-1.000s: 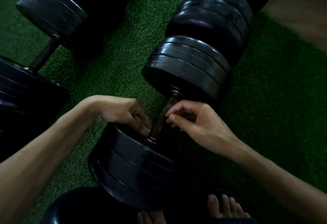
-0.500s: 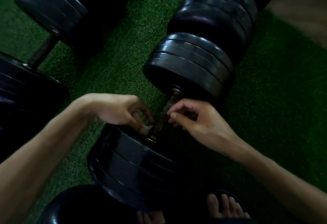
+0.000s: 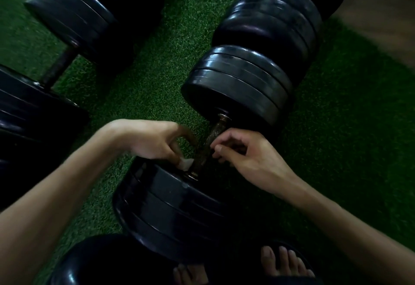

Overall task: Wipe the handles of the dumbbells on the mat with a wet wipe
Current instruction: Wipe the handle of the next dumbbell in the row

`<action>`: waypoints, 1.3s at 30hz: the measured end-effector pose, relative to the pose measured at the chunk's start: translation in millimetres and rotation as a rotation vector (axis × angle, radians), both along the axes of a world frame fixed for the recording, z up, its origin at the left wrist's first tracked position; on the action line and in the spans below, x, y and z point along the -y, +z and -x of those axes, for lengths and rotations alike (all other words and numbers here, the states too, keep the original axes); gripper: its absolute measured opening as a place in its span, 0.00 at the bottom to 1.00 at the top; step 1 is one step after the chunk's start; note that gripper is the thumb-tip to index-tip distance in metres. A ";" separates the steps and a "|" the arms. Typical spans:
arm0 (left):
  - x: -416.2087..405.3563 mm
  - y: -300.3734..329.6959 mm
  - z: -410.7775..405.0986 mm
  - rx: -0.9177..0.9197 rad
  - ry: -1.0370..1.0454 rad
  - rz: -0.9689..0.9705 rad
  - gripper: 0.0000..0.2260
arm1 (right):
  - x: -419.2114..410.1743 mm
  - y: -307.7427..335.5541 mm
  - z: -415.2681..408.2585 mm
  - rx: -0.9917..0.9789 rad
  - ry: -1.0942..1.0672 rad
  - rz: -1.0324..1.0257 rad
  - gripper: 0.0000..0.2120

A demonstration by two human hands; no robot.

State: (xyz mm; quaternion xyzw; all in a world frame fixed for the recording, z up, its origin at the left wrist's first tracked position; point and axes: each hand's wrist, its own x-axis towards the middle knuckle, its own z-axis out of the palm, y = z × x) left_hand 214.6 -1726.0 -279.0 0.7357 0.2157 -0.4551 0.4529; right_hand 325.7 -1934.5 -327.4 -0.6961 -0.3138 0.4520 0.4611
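Dumbbell handle (image 3: 212, 143) between black plates, left hand (image 3: 155, 140) pinching wet wipe (image 3: 186, 163), right hand (image 3: 249, 158) gripping handle.

Dumbbells (image 3: 235, 109) (side by side) on mat (image 3: 348, 127)

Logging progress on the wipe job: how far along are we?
Nothing shows as finished; no handle looks visibly cleaned. In hand: left hand pinches the white wet wipe against the near dumbbell's handle at its lower end; right hand curls at the handle's other side, and whether it grips is unclear. Left: the far-left dumbbell's handle is untouched.
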 end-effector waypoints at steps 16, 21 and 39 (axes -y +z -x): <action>10.7 -6.2 -4.1 0.022 -0.013 -0.058 0.23 | 5.0 0.4 2.9 0.044 0.032 -0.008 0.04; 2.9 14.8 -2.5 0.021 -0.056 0.038 0.36 | 4.8 -0.5 0.1 0.032 0.014 -0.003 0.04; 17.3 15.5 13.0 0.339 0.286 0.045 0.16 | 3.3 3.2 -0.2 -0.002 0.074 -0.103 0.10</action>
